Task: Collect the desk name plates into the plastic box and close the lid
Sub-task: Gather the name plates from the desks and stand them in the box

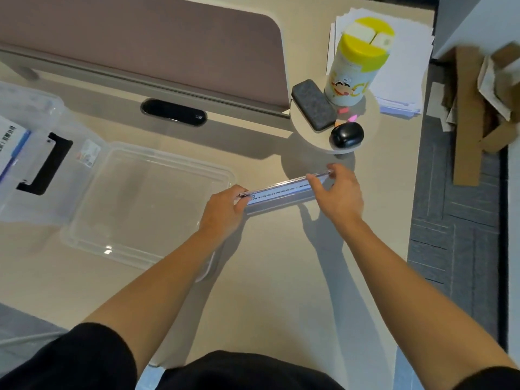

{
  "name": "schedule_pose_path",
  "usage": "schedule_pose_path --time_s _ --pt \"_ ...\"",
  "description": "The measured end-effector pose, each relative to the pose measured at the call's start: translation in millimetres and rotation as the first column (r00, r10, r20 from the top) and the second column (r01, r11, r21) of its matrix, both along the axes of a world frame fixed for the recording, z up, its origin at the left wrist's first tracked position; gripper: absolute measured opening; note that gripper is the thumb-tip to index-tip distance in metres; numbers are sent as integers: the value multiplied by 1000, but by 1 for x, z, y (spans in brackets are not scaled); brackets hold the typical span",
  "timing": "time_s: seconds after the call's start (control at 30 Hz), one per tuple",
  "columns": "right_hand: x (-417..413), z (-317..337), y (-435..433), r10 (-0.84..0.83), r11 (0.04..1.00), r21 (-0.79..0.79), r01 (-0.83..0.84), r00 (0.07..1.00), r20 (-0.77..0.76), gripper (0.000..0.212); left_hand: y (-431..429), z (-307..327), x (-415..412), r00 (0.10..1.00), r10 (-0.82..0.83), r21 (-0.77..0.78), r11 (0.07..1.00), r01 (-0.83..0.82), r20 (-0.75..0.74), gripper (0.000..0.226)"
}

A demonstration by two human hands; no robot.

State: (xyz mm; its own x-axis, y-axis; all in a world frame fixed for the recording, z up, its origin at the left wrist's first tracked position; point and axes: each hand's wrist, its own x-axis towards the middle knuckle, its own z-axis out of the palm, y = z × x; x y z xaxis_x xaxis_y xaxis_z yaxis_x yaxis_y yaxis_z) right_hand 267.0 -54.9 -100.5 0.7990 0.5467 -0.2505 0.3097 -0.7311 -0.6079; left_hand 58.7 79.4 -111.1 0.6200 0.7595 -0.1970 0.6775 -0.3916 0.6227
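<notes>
A long clear acrylic name plate (284, 191) with a white printed strip is held just above the beige desk. My left hand (225, 209) grips its left end and my right hand (339, 190) pinches its right end between thumb and fingers. A clear plastic box (31, 164) with a black handle stands at the far left, with name plates showing through its wall. Its clear lid (146, 204) lies flat on the desk, just left of my left hand.
A round stand (363, 108) behind the plate carries a yellow-capped bottle (356, 63), a grey eraser (313, 105) and a black case (346, 135). Papers (399, 66) lie at the back right. A brown divider panel (140, 43) borders the desk's rear. Cardboard scraps (478, 108) lie on the floor.
</notes>
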Motion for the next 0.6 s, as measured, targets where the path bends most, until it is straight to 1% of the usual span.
schedule_pose_path --time_s 0.03,0.1,0.17,0.3,0.43,0.5,0.6 --pt "-3 -2 0 -19 998 55 24 996 -87 60 -2 2 1 1000 0 -10 1000 0 3 19" --pt "-12 -3 0 -16 987 150 60 962 -274 55 -5 4 -1 1000 -5 -27 1000 6 9 18" --pt "-19 -2 -1 -6 977 196 79 939 -345 51 -9 7 -4 999 -6 -38 999 7 31 16" --pt "-33 12 -7 20 972 229 62 940 -341 64 -14 23 -23 995 61 -22 998 -59 77 15" --pt "-49 48 -7 23 957 280 68 950 -310 74 -14 54 -48 969 115 -26 993 -112 218 18" --pt "-61 71 -5 23 918 382 106 948 -318 75 -14 69 -61 932 172 -64 985 -159 320 21" --pt "-84 106 0 40 838 526 147 944 -328 69 -17 90 -81 850 248 -160 968 -195 465 23"
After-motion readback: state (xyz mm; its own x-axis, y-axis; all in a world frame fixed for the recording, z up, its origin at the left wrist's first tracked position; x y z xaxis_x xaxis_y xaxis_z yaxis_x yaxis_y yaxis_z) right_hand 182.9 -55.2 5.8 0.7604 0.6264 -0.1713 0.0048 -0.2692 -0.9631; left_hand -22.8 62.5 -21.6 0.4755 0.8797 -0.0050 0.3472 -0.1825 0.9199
